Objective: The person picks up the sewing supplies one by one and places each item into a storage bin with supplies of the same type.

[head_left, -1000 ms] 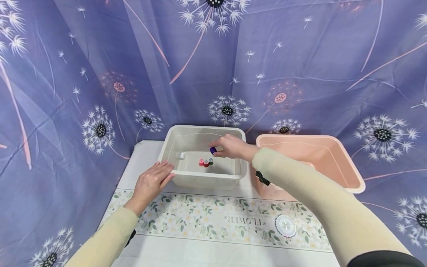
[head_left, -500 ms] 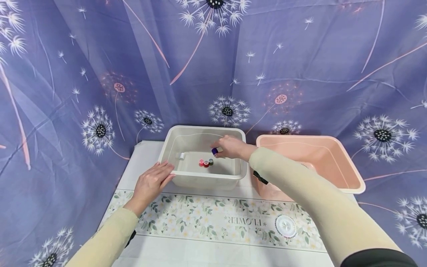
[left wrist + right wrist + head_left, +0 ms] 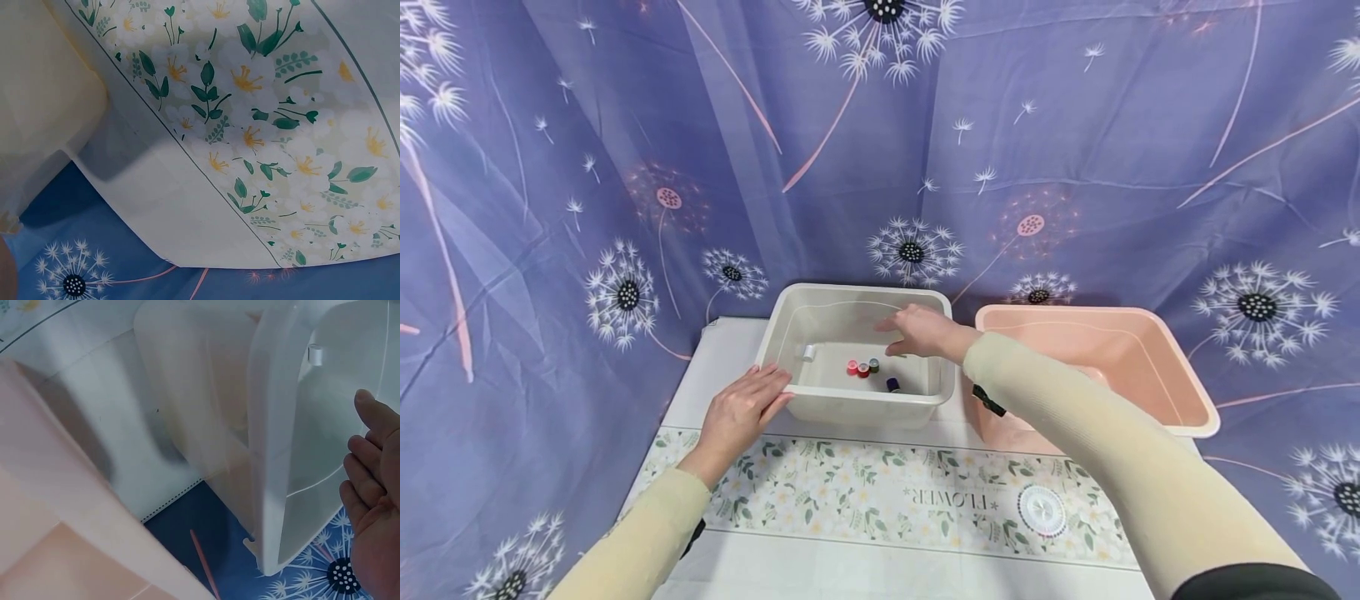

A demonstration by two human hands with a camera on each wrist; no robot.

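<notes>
My right hand (image 3: 921, 331) hovers inside the right half of the off-white plastic bin (image 3: 850, 393), fingers apart and holding nothing. Below it a dark purple thread spool (image 3: 892, 384) lies on the bin floor near the front wall. Close by, a pink spool (image 3: 852, 367), a red spool (image 3: 863, 371) and a green spool (image 3: 874, 365) are clustered together. Toward the left wall lies a white spool (image 3: 808, 352), visible in the right wrist view too. Flat fingers of my left hand (image 3: 747, 406) rest on the bin's front left rim.
A peach bin (image 3: 1206, 425) stands to the right, partly behind my right forearm. On the floral strip (image 3: 820, 483) of the tablecloth in front lies a round wheel of pearl-headed pins (image 3: 1042, 510). A purple dandelion curtain (image 3: 820, 150) hangs behind and at the left.
The purple spool has left my right hand and dropped to the bin floor; the fingers have opened. My left hand has stayed on the rim.
</notes>
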